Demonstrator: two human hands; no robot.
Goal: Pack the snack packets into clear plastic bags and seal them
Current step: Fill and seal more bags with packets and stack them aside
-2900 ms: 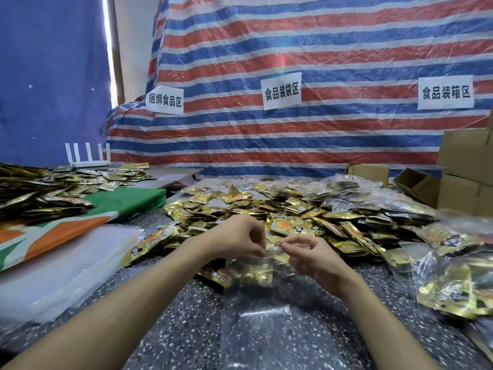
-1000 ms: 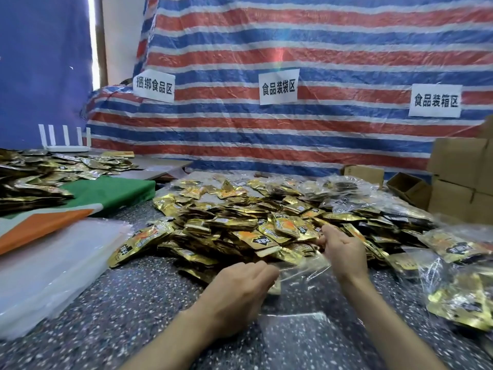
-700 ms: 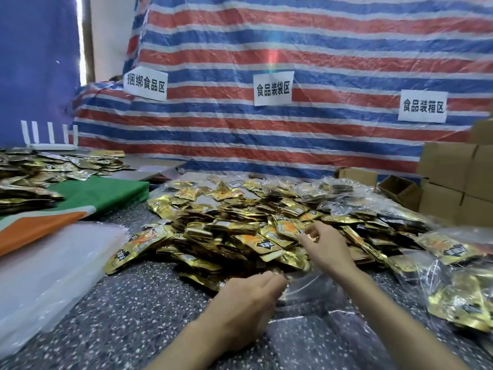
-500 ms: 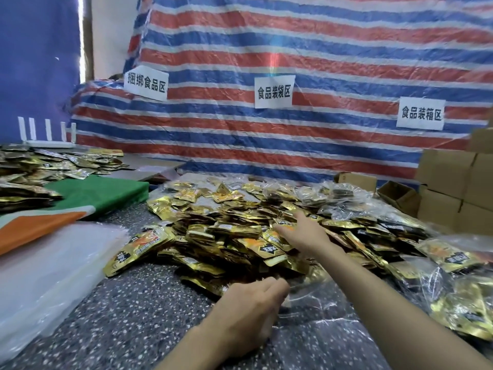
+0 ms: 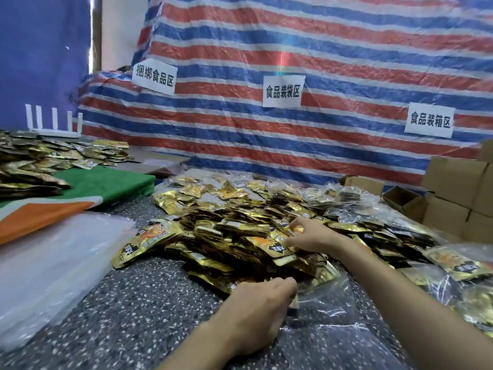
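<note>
Filling step: my left hand (image 5: 256, 308) pinches the bag (image 5: 329, 299) mouth open, my right hand (image 5: 312, 236) pinches a packet (image 5: 283, 234) on the pile (image 5: 229, 231) at the bag's 12 o'clock; next, I judge, lift it clear and drop it inside.

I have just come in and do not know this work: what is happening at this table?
A person is packing gold snack packets by hand. The left hand grips the mouth of a clear bag lying on the speckled table. The right hand is on top of the packets, pinching some. The bag is not yet sealed.
</note>
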